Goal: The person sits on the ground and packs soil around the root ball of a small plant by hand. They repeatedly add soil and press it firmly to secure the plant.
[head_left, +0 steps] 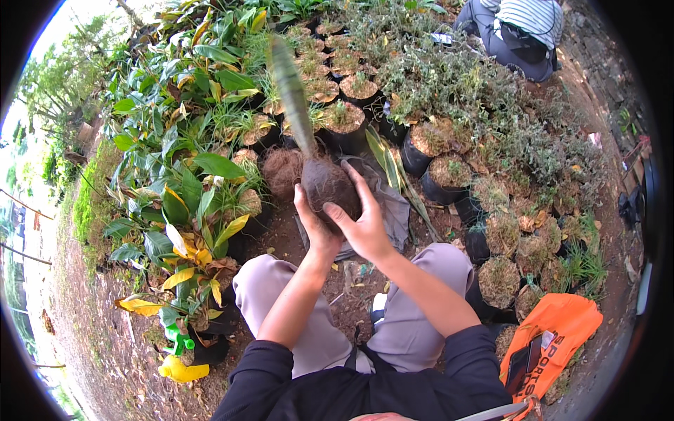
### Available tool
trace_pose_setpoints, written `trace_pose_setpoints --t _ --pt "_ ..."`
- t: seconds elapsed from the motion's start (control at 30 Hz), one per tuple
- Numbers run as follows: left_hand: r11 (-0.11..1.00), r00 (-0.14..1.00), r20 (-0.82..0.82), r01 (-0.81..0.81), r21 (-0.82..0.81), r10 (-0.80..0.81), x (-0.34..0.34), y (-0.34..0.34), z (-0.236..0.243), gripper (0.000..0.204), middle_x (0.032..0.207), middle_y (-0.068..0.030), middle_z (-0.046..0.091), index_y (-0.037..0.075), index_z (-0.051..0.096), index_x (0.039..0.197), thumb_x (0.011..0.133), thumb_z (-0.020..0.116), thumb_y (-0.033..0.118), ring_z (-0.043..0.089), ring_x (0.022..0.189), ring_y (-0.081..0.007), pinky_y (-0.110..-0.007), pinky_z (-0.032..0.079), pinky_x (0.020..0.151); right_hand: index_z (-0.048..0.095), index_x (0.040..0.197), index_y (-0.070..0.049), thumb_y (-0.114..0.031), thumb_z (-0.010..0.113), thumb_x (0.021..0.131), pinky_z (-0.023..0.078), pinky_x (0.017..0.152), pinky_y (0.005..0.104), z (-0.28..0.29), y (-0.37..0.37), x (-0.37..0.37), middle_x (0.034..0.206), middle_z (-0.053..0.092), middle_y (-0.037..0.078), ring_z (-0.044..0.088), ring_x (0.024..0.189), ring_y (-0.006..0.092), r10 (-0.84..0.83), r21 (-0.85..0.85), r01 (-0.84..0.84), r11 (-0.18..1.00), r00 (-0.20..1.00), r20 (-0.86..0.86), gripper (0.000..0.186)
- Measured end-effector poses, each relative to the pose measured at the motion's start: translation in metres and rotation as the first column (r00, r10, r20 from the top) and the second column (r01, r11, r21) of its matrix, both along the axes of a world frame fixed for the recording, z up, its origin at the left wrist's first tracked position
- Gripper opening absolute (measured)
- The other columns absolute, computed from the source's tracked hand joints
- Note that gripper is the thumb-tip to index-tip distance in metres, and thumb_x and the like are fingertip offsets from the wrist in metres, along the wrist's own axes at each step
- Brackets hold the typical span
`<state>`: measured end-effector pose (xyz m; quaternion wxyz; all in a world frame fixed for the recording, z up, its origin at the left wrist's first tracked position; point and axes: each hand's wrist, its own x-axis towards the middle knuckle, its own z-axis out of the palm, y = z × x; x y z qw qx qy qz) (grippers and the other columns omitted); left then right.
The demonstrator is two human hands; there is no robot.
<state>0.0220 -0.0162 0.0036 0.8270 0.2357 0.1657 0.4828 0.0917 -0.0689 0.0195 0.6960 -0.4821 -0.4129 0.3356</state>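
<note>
Both my hands cup a dark brown root ball [327, 184] of a plant with one long upright green leaf [291, 98], held in front of me above my knees. My left hand [314, 223] supports the ball from below and on its left side. My right hand [365, 221] wraps its right side, fingers spread over the soil. Under the ball lies a grey plastic bag [394, 203] on the dirt ground.
Many black pots with small plants [449, 172] fill the ground ahead and to the right. Leafy green and yellow plants [189, 203] stand at left. An orange bag [554, 330] lies at lower right, a green-and-yellow spray bottle [179, 354] at lower left. Another person [519, 31] crouches at top right.
</note>
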Motion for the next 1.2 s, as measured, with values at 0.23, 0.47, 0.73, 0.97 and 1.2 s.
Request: trace_pose_setpoints --t 0.23,0.47,0.73,0.97,1.2 --pt "0.988 0.984 -0.119 0.141 0.07 -0.132 -0.004 -0.003 -0.009 0.064 0.141 -0.0127 0.046 0.004 0.04 0.14 0.096 0.034 0.05 0.046 0.128 -0.0274 -0.04 0.032 0.11 0.018 0.149 -0.001 -0.049 0.047 0.094 -0.002 0.11 0.0616 -0.013 -0.003 -0.006 0.155 0.017 0.021 0.012 0.144 0.0406 -0.17 -0.062 0.274 0.96 0.743 0.647 0.078" --pt "0.98 0.977 -0.074 0.2 0.02 -0.198 -0.009 -0.005 0.009 0.06 0.142 -0.0129 0.046 0.004 0.039 0.14 0.096 0.035 0.043 0.046 0.129 -0.0269 -0.041 0.033 0.11 0.02 0.149 -0.003 -0.053 0.043 0.094 0.001 0.108 0.0655 -0.004 -0.008 -0.006 0.156 0.018 0.018 0.015 0.143 0.042 -0.15 0.035 0.197 0.98 0.609 0.779 0.078" --pt "0.971 0.977 -0.214 0.04 0.237 0.012 -0.009 0.007 -0.017 0.051 0.129 -0.0148 0.056 0.002 0.045 0.134 0.096 0.042 0.035 0.057 0.115 -0.0267 -0.04 0.045 0.1 0.025 0.148 -0.003 -0.049 0.045 0.095 0.005 0.107 0.0661 0.005 -0.011 0.004 0.154 0.022 0.018 0.023 0.141 0.0379 -0.092 -0.014 0.156 0.988 0.648 0.756 0.072" --pt "0.969 0.981 -0.117 -0.128 0.213 0.156 0.0 0.008 -0.029 0.054 0.123 -0.0103 0.054 0.006 0.04 0.134 0.101 0.031 0.048 0.054 0.113 -0.0216 -0.037 0.043 0.099 0.031 0.136 0.003 -0.031 0.058 0.094 0.028 0.11 0.0426 0.01 -0.006 0.011 0.14 0.04 0.028 0.039 0.133 0.0336 -0.083 0.029 0.078 0.997 0.931 0.354 0.061" --pt "0.79 0.866 -0.339 -0.099 0.606 0.368 0.007 -0.01 -0.002 0.064 0.137 -0.0143 0.044 0.006 0.033 0.141 0.1 0.021 0.053 0.043 0.127 -0.0257 -0.04 0.033 0.108 0.03 0.138 0.002 -0.024 0.072 0.086 0.04 0.101 0.0359 0.001 0.0 0.012 0.13 0.047 0.019 0.049 0.12 0.0227 -0.16 0.043 0.154 0.987 0.932 0.324 0.072"
